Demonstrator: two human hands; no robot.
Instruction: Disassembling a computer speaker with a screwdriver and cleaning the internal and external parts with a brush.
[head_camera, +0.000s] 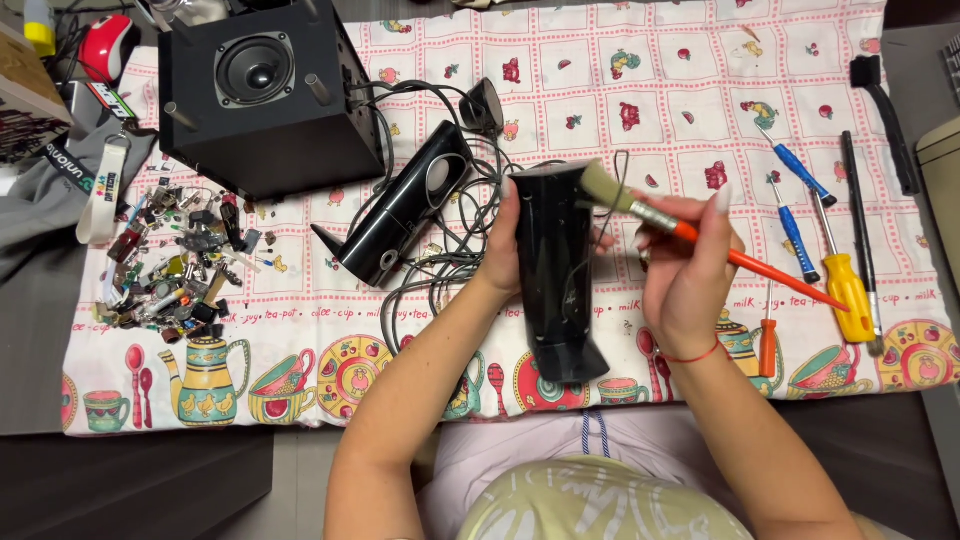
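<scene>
My left hand (503, 250) grips a tall glossy black speaker shell (556, 275), held upright over the patterned cloth (640, 90). My right hand (690, 265) holds a paintbrush with an orange handle (745, 265); its pale bristles (600, 183) rest against the shell's upper right edge. A second slim black speaker (400, 210) lies tilted on the cloth to the left, with tangled grey cables (440, 265) between it and the shell.
A black box speaker (265, 95) stands at the back left. Below it lies a heap of small electronic parts (175, 260). Blue and yellow screwdrivers (830, 240) and a black brush (885, 120) lie at the right. A red mouse (108, 45) is far left.
</scene>
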